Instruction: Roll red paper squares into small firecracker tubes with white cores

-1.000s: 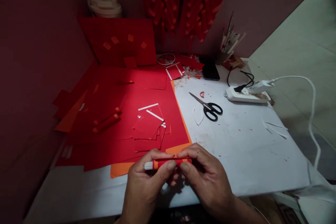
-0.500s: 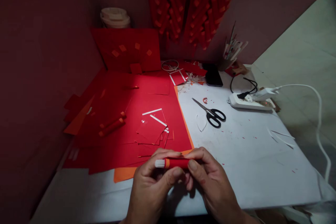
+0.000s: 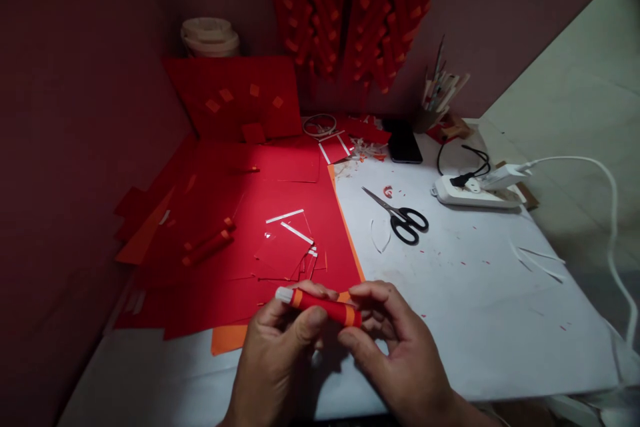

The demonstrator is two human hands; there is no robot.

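Note:
A red paper tube (image 3: pixel 327 307) with an orange band near each end is rolled around a whitish cylinder (image 3: pixel 284 295), which sticks out at the left. My left hand (image 3: pixel 283 347) grips the tube, thumb across its front and fingers behind. At the tube's right end, my right hand (image 3: pixel 400 340) holds it loosely between thumb and fingers. Beyond the hands, red paper squares (image 3: pixel 283 250) with white strips lie on large red sheets (image 3: pixel 225 293). Two finished-looking red rolls (image 3: pixel 210 247) with orange ends rest to the left.
Black-handled scissors (image 3: pixel 405 223) lie on the white tabletop (image 3: pixel 470 320) at the right. Behind them are a phone (image 3: pixel 404 141), a power strip (image 3: pixel 475 192) and a pen holder (image 3: pixel 430 117). A red board (image 3: pixel 235 93) leans at the back; red paper-roll hangings (image 3: pixel 360 13) hang above.
The tube has tilted, its left end rising, and its second orange band now shows at the right. My right fingers have loosened and spread at that end. The view has shifted slightly.

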